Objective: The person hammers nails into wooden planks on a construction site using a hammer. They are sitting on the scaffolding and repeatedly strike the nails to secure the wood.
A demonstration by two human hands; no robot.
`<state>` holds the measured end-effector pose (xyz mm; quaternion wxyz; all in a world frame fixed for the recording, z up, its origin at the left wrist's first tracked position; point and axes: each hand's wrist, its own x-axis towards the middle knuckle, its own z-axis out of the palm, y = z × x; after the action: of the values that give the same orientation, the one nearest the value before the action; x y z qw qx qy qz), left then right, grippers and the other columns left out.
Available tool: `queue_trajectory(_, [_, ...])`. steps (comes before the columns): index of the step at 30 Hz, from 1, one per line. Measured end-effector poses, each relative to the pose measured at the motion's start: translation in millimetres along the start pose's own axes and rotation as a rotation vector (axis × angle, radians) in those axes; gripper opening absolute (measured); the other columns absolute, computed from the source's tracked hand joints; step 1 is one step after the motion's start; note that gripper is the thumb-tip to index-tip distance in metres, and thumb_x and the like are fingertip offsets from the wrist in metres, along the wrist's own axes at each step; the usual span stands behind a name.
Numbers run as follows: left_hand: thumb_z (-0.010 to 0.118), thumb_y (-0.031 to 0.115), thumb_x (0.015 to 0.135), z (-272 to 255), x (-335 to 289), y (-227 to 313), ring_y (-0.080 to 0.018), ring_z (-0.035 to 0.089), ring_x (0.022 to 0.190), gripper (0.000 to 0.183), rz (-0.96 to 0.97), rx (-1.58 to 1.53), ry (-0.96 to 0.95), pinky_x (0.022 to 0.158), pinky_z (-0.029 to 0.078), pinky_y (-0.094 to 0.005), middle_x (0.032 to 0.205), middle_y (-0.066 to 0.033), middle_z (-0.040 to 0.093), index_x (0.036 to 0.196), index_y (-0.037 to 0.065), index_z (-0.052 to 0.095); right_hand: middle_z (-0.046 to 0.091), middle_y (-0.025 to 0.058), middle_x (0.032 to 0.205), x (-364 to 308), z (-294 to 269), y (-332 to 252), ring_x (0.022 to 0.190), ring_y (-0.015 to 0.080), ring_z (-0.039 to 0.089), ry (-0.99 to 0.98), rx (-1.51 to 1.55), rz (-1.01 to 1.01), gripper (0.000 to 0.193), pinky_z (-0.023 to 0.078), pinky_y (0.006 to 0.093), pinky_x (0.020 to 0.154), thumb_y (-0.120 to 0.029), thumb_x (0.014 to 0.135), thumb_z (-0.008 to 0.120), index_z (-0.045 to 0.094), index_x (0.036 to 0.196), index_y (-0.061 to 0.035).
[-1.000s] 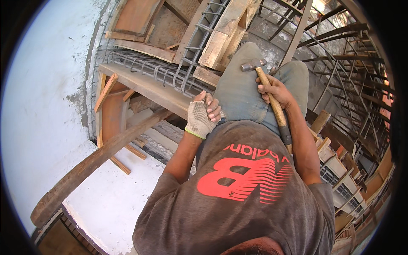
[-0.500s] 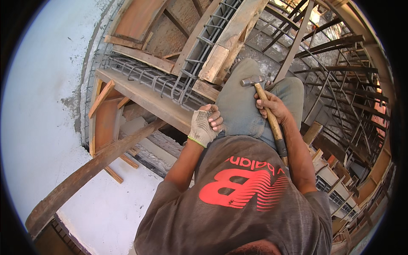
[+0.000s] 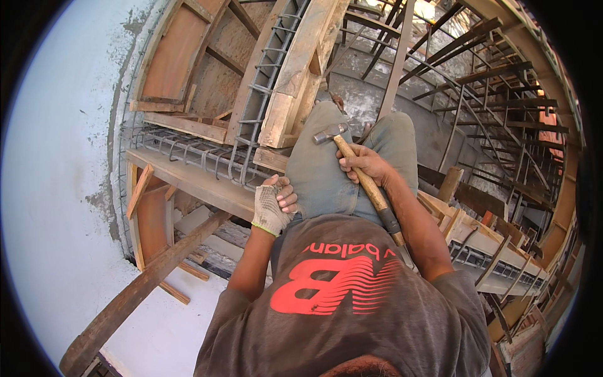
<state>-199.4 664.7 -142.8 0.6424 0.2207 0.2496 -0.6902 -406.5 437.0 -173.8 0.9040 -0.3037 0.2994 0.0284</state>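
Right hand [image 3: 365, 166] grasps 1 hammer [image 3: 373, 192] by its upper handle, over the jeans [image 3: 321, 182]. Gloved left hand [image 3: 275, 204] clenched just beside, contents hidden. Risk: slack right grip could let the hammer slide off, maybe toward the rebar cage [image 3: 196, 154].

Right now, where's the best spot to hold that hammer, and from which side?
Probably the hammer handle below the right hand, coming from the right: it's long and slim, slanting down beside that forearm, away from the chunky metal head.
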Motion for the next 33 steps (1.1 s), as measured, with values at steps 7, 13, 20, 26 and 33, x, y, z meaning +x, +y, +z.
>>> queue_trajectory(7, [0.046,0.034,0.100,6.3,2.6,1.9,-0.0154,0.044,0.049,0.036,-0.022,0.062,0.038,0.044,0.038,-0.0302,0.058,-0.0010,0.044,0.093,0.005,0.065,0.055,0.0017,0.074,1.7,-4.5,0.1,0.055,0.0122,0.054,-0.007,-0.002,-0.009,0.023,0.045,0.0272,0.049,-0.013,0.089,0.068,0.053,0.104,-0.0054])
queue_trajectory(13, [0.047,0.036,0.100,24.2,3.1,6.0,-0.0154,0.042,0.046,0.036,-0.045,0.163,0.261,0.041,0.036,-0.0305,0.054,0.0001,0.043,0.088,0.006,0.064,0.054,0.0026,0.073,8.9,-7.1,6.8,0.054,0.0123,0.054,-0.037,-0.041,-0.016,0.018,0.043,0.0282,0.045,-0.010,0.091,0.064,0.051,0.102,-0.0050])
queue_trajectory(20, [0.046,0.039,0.100,36.1,6.4,10.2,-0.0138,0.043,0.044,0.038,-0.053,0.246,0.401,0.041,0.036,-0.0290,0.055,0.0003,0.045,0.093,0.005,0.061,0.057,0.0079,0.071,5.1,-9.8,2.3,0.055,0.0170,0.058,-0.027,-0.075,-0.044,0.025,0.047,0.0342,0.047,-0.014,0.092,0.063,0.050,0.105,0.0022])
queue_trajectory(26, [0.048,0.040,0.100,46.3,10.9,11.4,-0.0131,0.040,0.041,0.038,-0.049,0.293,0.543,0.038,0.035,-0.0284,0.053,0.0008,0.043,0.088,0.007,0.061,0.058,0.0113,0.068,8.0,-14.0,2.6,0.055,0.0186,0.060,-0.043,-0.088,-0.030,0.051,0.047,0.0355,0.049,-0.014,0.089,0.062,0.043,0.129,0.0118])
queue_trajectory(33, [0.048,0.043,0.100,53.4,18.5,11.8,-0.0123,0.037,0.038,0.039,-0.066,0.292,0.664,0.036,0.034,-0.0279,0.050,0.0026,0.041,0.084,0.009,0.061,0.058,0.0154,0.073,4.6,-16.9,-12.3,0.054,0.0203,0.060,-0.056,-0.048,0.009,0.043,0.048,0.0353,0.049,-0.012,0.088,0.060,0.043,0.121,0.0117])
